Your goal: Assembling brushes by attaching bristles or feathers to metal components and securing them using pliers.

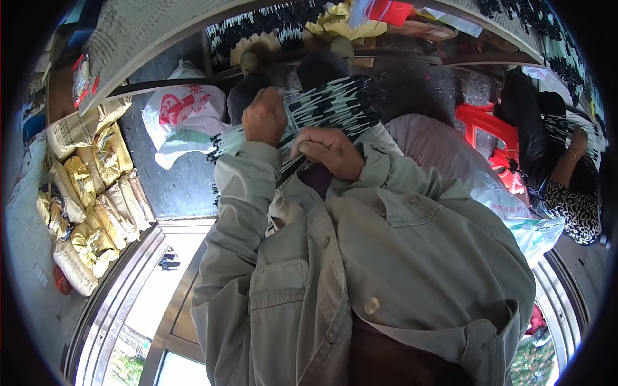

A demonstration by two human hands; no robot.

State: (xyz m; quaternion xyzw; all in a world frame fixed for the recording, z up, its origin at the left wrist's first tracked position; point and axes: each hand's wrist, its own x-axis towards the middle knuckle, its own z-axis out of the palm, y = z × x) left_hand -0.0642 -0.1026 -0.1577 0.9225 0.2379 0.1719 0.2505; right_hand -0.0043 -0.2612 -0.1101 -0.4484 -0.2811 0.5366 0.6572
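A bundle of thin pale-green rods with black ends (325, 106) lies across my lap, more of its tips sticking out past my left wrist. My left hand (265, 117) is closed in a fist over the bundle, knuckles up. Just right of it and nearer my chest, my right hand (331, 151) is closed too, its fingers curled and the thumb pressed to them. What either hand pinches is hidden by the fingers. A thin pale strand (290, 117) shows between the two hands, against the rods.
A table (148, 51) arches across the far side, with more black-tipped rods (257, 29) beyond. Left are a white plastic bag (183, 106) and stacked yellow-wrapped packages (96, 206). Right are a large pale sack (425, 145), a red plastic stool (492, 132) and another person's hand (578, 141) at similar rods.
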